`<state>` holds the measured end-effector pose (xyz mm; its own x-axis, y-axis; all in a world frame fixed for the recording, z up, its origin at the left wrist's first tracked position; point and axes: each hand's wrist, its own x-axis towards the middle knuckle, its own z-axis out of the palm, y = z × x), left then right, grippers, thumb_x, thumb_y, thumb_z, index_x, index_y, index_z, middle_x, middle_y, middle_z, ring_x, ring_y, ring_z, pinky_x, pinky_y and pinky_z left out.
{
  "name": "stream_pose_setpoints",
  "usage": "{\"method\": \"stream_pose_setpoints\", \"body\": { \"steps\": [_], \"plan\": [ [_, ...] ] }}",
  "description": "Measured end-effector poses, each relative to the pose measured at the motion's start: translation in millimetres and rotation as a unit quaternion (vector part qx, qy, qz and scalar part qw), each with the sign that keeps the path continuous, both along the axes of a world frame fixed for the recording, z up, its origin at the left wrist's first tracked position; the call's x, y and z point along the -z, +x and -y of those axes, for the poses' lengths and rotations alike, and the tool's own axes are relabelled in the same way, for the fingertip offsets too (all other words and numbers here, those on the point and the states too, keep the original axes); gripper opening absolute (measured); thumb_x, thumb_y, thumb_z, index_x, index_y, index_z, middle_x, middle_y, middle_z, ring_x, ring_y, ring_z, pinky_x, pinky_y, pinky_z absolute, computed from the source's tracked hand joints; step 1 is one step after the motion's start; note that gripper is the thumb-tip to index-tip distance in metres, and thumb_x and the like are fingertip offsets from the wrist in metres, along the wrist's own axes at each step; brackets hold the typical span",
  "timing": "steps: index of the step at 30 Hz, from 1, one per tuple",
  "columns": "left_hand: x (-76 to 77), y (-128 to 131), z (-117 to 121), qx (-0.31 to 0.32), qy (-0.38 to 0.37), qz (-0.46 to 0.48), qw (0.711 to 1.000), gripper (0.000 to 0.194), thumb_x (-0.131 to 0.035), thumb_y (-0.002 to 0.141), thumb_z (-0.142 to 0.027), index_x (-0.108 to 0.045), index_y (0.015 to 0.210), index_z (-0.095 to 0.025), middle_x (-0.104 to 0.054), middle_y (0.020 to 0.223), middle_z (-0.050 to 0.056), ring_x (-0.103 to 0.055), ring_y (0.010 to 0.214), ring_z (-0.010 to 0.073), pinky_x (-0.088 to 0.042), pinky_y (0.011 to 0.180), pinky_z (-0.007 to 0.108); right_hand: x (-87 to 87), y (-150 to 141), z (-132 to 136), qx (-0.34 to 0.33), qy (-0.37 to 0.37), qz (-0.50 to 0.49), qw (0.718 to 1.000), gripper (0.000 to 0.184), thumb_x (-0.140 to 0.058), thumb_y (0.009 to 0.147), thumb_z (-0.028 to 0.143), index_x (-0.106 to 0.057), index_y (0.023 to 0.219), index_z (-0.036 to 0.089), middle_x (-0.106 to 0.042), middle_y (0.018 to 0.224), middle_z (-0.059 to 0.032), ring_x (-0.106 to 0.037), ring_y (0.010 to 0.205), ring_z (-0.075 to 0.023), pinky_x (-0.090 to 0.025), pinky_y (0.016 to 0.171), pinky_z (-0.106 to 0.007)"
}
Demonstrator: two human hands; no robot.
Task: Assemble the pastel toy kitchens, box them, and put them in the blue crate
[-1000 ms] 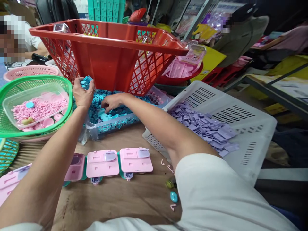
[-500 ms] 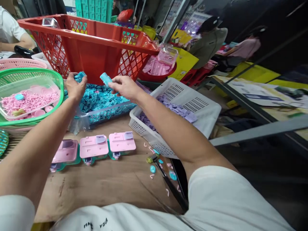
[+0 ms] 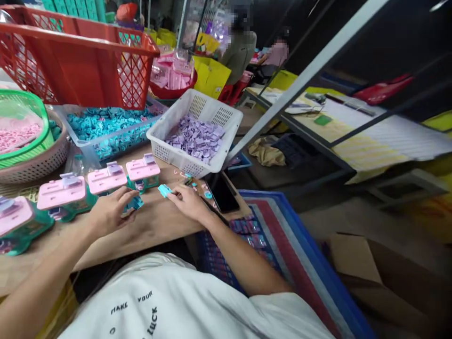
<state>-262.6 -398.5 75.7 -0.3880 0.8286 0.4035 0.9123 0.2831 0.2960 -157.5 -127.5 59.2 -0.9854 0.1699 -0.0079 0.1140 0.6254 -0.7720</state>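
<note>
My left hand [image 3: 110, 212] rests on the wooden table [image 3: 155, 226], fingers curled round several small blue plastic pieces [image 3: 134, 203]. My right hand [image 3: 189, 202] pinches one blue piece [image 3: 164, 190] just in front of a pink and teal toy assembly [image 3: 143, 172]. More such assemblies [image 3: 106, 179] stand in a row to the left. Behind them a clear tray [image 3: 106, 127] holds many blue pieces, and a white basket [image 3: 197, 136] holds purple pieces.
A red crate [image 3: 77, 61] stands at the back left, a green basket [image 3: 21, 127] with pink parts at the far left. A black phone [image 3: 221, 192] lies by the table edge. A blue crate [image 3: 275, 245] sits on the floor; other people sit further back.
Both hands came down from the blue-piece tray to the table in front of the toys, each carrying blue pieces. The view swung to the right.
</note>
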Motion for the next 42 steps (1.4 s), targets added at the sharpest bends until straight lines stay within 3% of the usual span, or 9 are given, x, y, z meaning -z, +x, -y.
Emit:
{"method": "stream_pose_setpoints", "body": {
  "steps": [5,12,20,23,28,31,35,38,42],
  "plan": [
    [46.2,14.2,-2.7,0.014,-0.103,-0.036,0.994,0.051,-0.058,0.092,-0.032,-0.059,0.142,-0.023,-0.065,0.135,0.018,-0.06,0.123,0.0373,-0.054,0.099,0.058,23.6,14.9,-1.1,-0.01,0.11,-0.04,0.993,0.025,-0.057,0.1,0.034,-0.066,0.08,0.021,-0.07,0.09,-0.0074,-0.064,0.086,-0.02,-0.049,0.082,-0.032],
    [63.1,27.4,-0.2,-0.052,-0.043,-0.05,0.996,0.044,-0.058,0.096,-0.034,-0.063,0.139,-0.027,-0.062,0.14,0.016,-0.053,0.13,0.0363,-0.05,0.107,0.061,25.3,-10.0,-9.1,-0.219,0.137,-0.086,0.962,0.039,-0.065,0.096,0.023,-0.067,0.134,0.02,-0.064,0.133,-0.0118,-0.059,0.126,-0.0252,-0.044,0.114,-0.043],
    [65.6,33.3,2.0,-0.046,0.018,-0.102,0.994,0.03,-0.058,0.097,-0.026,-0.068,0.125,-0.022,-0.068,0.129,0.016,-0.057,0.127,0.0325,-0.054,0.105,0.054,28.1,-16.6,-12.1,-0.247,0.133,-0.001,0.96,0.032,-0.076,0.088,0.029,-0.074,0.118,0.017,-0.069,0.112,-0.013,-0.066,0.103,-0.0269,-0.052,0.098,-0.043],
    [59.2,38.4,-1.5,-0.048,0.057,-0.096,0.993,0.026,-0.056,0.097,-0.022,-0.068,0.12,-0.024,-0.07,0.122,0.014,-0.063,0.116,0.0293,-0.057,0.098,0.05,31.0,-13.0,-17.9,-0.226,-0.011,-0.012,0.974,0.019,-0.076,0.086,0.031,-0.075,0.101,0.021,-0.067,0.095,-0.0055,-0.064,0.087,-0.0198,-0.055,0.084,-0.036],
    [26.9,34.7,-19.4,-0.12,0.15,0.002,0.981,0.029,-0.054,0.1,-0.032,-0.066,0.125,-0.024,-0.068,0.119,0.013,-0.067,0.111,0.025,-0.058,0.093,0.041,22.8,-34.5,-10.1,-0.147,-0.276,-0.04,0.949,0.032,-0.075,0.082,0.047,-0.066,0.1,0.021,-0.065,0.084,0.0014,-0.062,0.071,-0.013,-0.054,0.067,-0.027],
    [-6.0,8.6,-34.3,-0.146,0.145,0.01,0.979,0.04,-0.052,0.1,-0.044,-0.067,0.128,-0.019,-0.071,0.115,0.014,-0.067,0.107,0.0257,-0.057,0.09,0.039,-1.9,-68.1,-1.7,-0.136,-0.212,-0.135,0.958,0.028,-0.072,0.085,0.043,-0.068,0.1,0.02,-0.07,0.093,-0.001,-0.064,0.08,-0.0139,-0.053,0.075,-0.027],
    [-44.3,-46.3,-49.6,-0.165,0.028,-0.009,0.986,0.05,-0.052,0.095,-0.049,-0.072,0.124,-0.014,-0.076,0.112,0.015,-0.068,0.103,0.0283,-0.054,0.095,0.041,-40.0,-116.5,6.6,-0.151,0.018,-0.231,0.961,0.01,-0.07,0.09,0.026,-0.071,0.095,0.017,-0.072,0.096,-0.0043,-0.064,0.094,-0.0183,-0.048,0.089,-0.032],
    [-58.2,-80.6,-57.1,-0.175,-0.086,0.032,0.98,0.048,-0.054,0.089,-0.048,-0.076,0.116,-0.015,-0.079,0.105,0.014,-0.072,0.095,0.0266,-0.054,0.084,0.033,-52.3,-139.9,9.2,-0.158,0.155,-0.205,0.953,0.007,-0.073,0.09,0.022,-0.072,0.095,0.017,-0.074,0.097,-0.0066,-0.063,0.097,-0.0218,-0.044,0.091,-0.035],
    [-61.5,-101.6,-62.6,-0.161,-0.138,0.073,0.975,0.041,-0.057,0.083,-0.049,-0.08,0.099,-0.019,-0.079,0.088,0.007,-0.072,0.08,0.0208,-0.05,0.07,0.025,-46.7,-148.9,8.1,-0.192,0.207,-0.191,0.94,0.01,-0.071,0.094,0.025,-0.074,0.101,0.019,-0.076,0.104,-0.0071,-0.061,0.107,-0.025,-0.04,0.097,-0.039]
  ]
}}
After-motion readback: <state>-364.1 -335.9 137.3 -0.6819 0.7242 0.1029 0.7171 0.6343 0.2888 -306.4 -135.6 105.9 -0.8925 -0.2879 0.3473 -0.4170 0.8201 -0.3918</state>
